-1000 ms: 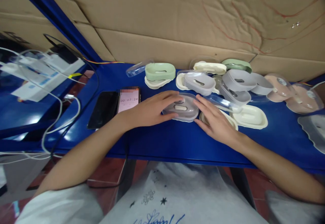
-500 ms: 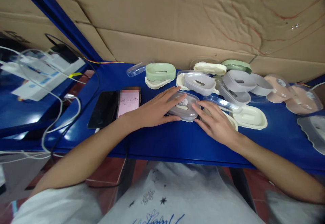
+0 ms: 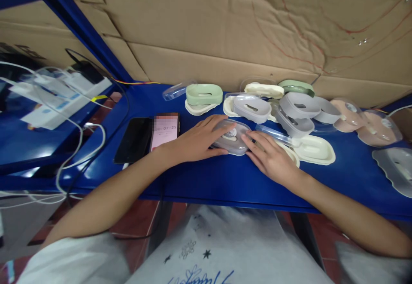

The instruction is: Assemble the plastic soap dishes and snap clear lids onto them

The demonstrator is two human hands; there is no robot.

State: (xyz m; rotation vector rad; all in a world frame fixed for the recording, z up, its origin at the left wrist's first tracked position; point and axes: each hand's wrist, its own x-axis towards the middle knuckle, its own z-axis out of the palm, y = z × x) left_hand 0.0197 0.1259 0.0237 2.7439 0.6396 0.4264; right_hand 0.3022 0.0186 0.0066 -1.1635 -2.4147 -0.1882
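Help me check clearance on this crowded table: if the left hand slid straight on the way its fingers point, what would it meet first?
The left hand already rests on the clear-lidded case; beyond that, likely the right hand, though depth is unclear.
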